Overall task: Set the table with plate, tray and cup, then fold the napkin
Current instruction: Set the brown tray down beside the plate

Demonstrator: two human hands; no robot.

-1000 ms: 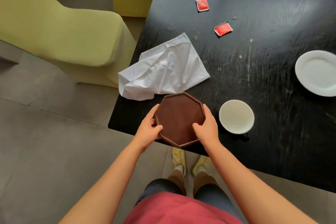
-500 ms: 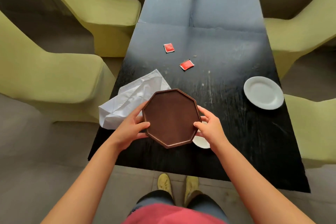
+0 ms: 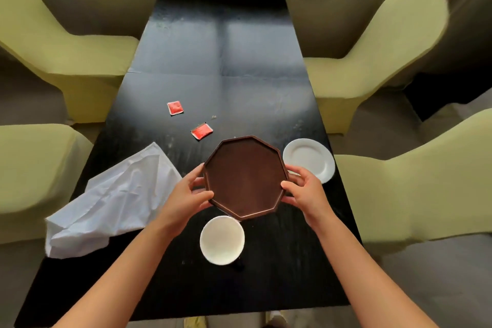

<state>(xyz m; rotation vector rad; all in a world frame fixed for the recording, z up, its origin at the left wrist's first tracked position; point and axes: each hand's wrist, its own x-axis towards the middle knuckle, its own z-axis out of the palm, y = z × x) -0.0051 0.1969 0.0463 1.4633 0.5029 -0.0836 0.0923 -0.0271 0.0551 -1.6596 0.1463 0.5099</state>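
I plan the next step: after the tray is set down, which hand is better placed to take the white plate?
Right. The right hand holds the tray on the side beside the plate; the left hand is toward the napkin.

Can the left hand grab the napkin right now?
Probably not yet. The left hand is gripping the tray, as is the right hand. The napkin lies just beside it on the table with nothing between, so once the tray is down, yes.
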